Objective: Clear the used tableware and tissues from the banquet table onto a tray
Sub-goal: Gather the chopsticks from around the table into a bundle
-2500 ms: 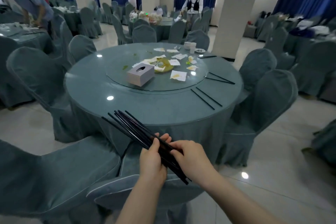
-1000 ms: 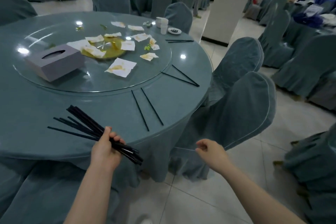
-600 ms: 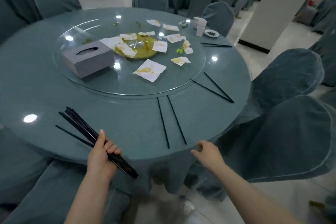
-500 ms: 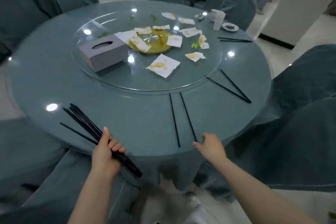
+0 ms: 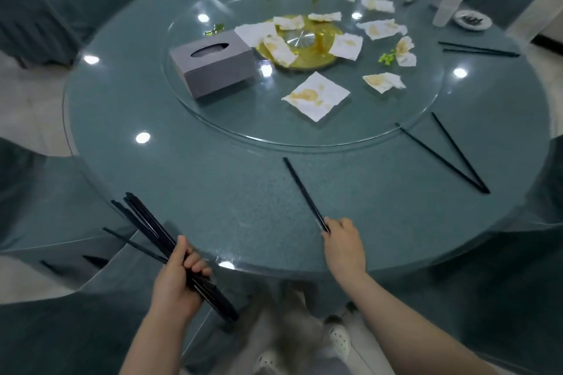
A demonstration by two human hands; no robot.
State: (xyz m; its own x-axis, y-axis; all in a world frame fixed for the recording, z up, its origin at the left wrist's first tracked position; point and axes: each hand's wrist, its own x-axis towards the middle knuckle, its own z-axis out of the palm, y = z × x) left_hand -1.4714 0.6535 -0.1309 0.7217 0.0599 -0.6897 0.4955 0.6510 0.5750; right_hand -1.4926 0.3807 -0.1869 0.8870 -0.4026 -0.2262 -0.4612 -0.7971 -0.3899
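1. At the near edge of the worktop (image 5: 243, 207), the right hand (image 5: 344, 242) pinches the near end of a black chopstick pair (image 5: 304, 195) — long axis running away from the grip, far and slightly left.
2. The left hand (image 5: 175, 281) is curled round a chopstick bundle (image 5: 150, 224), tips fanning far-left.
3. A V-shaped pair (image 5: 461, 154) lies right — nearer the right hand.
4. Stained tissues (image 5: 316, 96) litter the glass turntable (image 5: 259, 119); draped chairs (image 5: 70, 0) crowd round; no tray shows.
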